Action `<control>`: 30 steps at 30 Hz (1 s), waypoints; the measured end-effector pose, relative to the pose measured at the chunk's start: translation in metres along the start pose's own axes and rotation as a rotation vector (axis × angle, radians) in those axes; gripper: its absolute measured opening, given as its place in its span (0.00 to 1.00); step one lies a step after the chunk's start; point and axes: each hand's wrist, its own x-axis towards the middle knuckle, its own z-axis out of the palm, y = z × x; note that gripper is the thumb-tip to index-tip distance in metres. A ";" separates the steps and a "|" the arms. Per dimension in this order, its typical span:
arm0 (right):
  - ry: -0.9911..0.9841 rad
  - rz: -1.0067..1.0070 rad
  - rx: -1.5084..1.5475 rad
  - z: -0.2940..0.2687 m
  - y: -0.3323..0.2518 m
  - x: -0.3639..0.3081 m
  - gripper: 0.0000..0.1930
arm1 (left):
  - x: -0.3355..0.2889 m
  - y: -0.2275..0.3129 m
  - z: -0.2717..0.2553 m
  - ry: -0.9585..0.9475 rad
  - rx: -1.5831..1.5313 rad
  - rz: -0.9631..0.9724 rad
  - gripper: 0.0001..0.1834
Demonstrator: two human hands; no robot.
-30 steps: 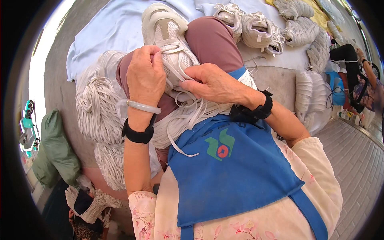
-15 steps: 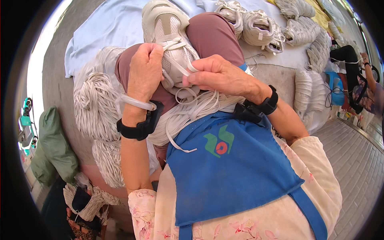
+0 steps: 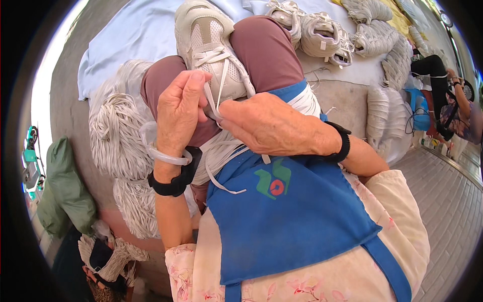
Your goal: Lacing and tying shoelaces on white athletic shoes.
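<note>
A pale grey-beige sneaker (image 3: 204, 32) rests between my knees, its toe pointing away from me. White shoelace (image 3: 225, 75) is threaded through its upper eyelets, and loose strands run down toward my fingers. My right hand (image 3: 276, 123) is closed over the near end of the shoe, pinching the lace; its palm side is hidden. Beside the shoe's left edge, my left hand (image 3: 182, 110) has its thumb pressed to curled fingers, with lace at the tips. A bundle of loose white laces (image 3: 221, 151) lies in my lap on a blue apron (image 3: 297, 216).
Big bundles of white laces (image 3: 118, 131) hang at my left knee. Several laced sneakers (image 3: 320, 35) sit at the far right on a pale cloth (image 3: 121, 60). Stacked shoe parts (image 3: 385, 118) lie at right. A green sack (image 3: 68, 186) is at left; another person's arm (image 3: 459, 90) shows far right.
My right hand has come down and toward me, drawing the lace and turning its back upward. My left hand has shifted slightly down, its fingers turned more toward the lace.
</note>
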 end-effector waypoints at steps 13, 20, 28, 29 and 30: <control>0.037 0.288 0.589 -0.005 0.025 -0.015 0.12 | -0.039 0.015 0.009 -0.353 -0.280 -0.101 0.15; 0.093 0.548 1.662 0.001 0.022 0.010 0.13 | -0.043 0.014 0.013 -0.634 -0.309 -0.191 0.16; 0.245 0.510 1.014 -0.032 0.058 -0.017 0.13 | -0.060 -0.032 -0.068 -0.170 -0.932 0.004 0.16; 0.246 0.512 1.012 -0.036 0.066 -0.021 0.13 | -0.066 -0.046 -0.089 -0.057 -1.060 0.023 0.16; 0.225 0.550 1.066 -0.039 0.072 -0.023 0.13 | -0.073 -0.057 -0.111 -0.049 -1.146 0.059 0.15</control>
